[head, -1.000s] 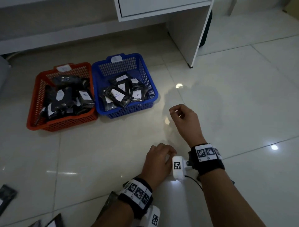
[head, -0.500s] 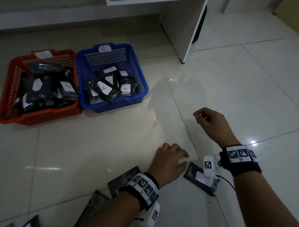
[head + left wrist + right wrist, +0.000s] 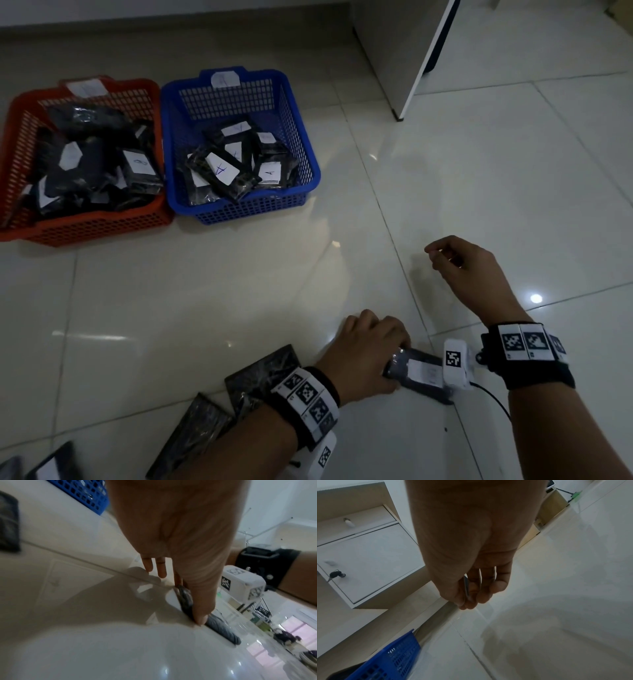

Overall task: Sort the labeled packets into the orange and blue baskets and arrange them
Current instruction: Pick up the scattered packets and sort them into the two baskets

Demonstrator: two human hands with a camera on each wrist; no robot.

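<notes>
Side by side at the back left stand the orange basket (image 3: pixel 92 226) and the blue basket (image 3: pixel 250 209), each with several black packets bearing white labels. Near me on the floor lies a black labeled packet (image 3: pixel 421 371), also seen edge-on in the left wrist view (image 3: pixel 221 628). My left hand (image 3: pixel 370 349) (image 3: pixel 188 601) pinches its left end, thumb on the near edge and fingers over the far edge. My right hand (image 3: pixel 459 263) (image 3: pixel 471 599) hovers above the floor to the right, fingers curled against the thumb, with nothing plainly held.
Loose black packets lie on the floor by my left forearm (image 3: pixel 263 373), (image 3: pixel 191 435) and at the lower left corner (image 3: pixel 51 466). A white desk leg (image 3: pixel 411 51) stands at the back right, and a white cabinet (image 3: pixel 368 561) behind the baskets.
My left hand slid right across the floor and took hold of the labeled packet. My right hand drew off to the right, uncovering that packet.
</notes>
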